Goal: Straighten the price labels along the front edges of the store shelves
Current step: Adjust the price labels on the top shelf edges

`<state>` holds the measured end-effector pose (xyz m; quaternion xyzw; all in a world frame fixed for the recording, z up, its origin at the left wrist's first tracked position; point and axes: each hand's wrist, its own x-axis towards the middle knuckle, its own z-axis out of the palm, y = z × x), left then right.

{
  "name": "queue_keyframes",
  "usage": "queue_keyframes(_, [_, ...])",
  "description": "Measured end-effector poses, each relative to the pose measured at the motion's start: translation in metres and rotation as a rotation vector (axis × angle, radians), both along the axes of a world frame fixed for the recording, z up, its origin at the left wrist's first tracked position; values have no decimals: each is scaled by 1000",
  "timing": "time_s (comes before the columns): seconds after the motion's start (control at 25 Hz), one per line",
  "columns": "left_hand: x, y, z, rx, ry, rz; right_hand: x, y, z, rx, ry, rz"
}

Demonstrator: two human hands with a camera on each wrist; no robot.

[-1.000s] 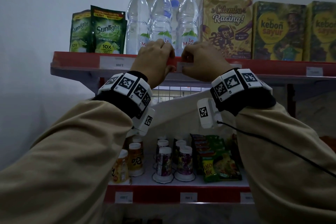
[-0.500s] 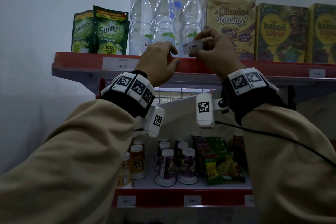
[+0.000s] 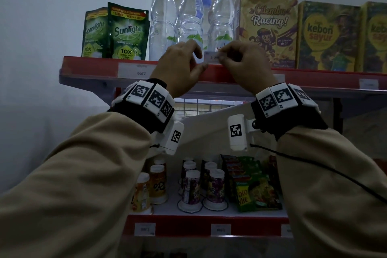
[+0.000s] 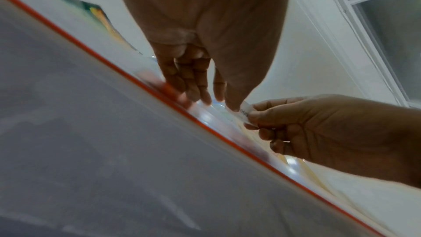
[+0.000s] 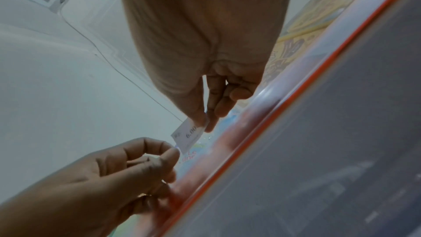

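A white price label [image 3: 212,58] printed 6.000 is out of the red front rail [image 3: 94,67] of the upper shelf and hangs just above it, in front of the water bottles. My right hand [image 3: 222,57] pinches its right end between thumb and forefinger. My left hand [image 3: 201,61] meets the left end with thumb and forefinger tips, while its other fingers rest on the rail. The left wrist view shows the label [image 4: 244,110] between both hands. In the right wrist view the label [image 5: 188,135] hangs from my right hand [image 5: 205,122], with my left hand [image 5: 174,150] at its lower corner.
Another label [image 3: 137,70] reading 2.000 sits in the rail under the Sunlight pouches [image 3: 127,33], and one more label [image 3: 368,84] is at the far right. Water bottles [image 3: 189,16] and boxes [image 3: 268,29] stand on the upper shelf. The lower shelf rail [image 3: 182,226] carries several labels below cups and noodle packs.
A second ago both hands were on the rail. The right hand then pulled the label out and lifted it, and has now lowered it near the rail, where the left hand meets it.
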<state>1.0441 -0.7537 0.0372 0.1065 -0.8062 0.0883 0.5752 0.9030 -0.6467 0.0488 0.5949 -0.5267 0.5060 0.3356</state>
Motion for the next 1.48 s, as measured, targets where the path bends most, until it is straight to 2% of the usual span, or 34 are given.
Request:
queue_keyframes(0.12, [16,-7,2,-67,-97,159,2,-7,6,-57,-56,7])
queue_keyframes(0.24, [34,-14,5,-47,-110,226,15,-20,8,-47,-22,15])
queue_keyframes(0.44, [43,-16,6,-21,-93,228,27,-29,11,125,120,-82])
queue_keyframes(0.64, [37,-17,-1,-35,-104,202,26,-23,22,324,157,-92])
queue_keyframes(0.8, [34,-18,-2,-27,-59,199,24,-21,22,369,178,-126])
queue_keyframes(1.04, [32,-18,-4,-90,-30,347,25,-17,24,435,248,-216])
queue_keyframes(1.2, [33,-17,-4,-76,-67,378,29,-15,27,502,234,-210])
queue_keyframes(1.48, [36,-17,4,-56,-130,377,28,-15,26,491,252,-210])
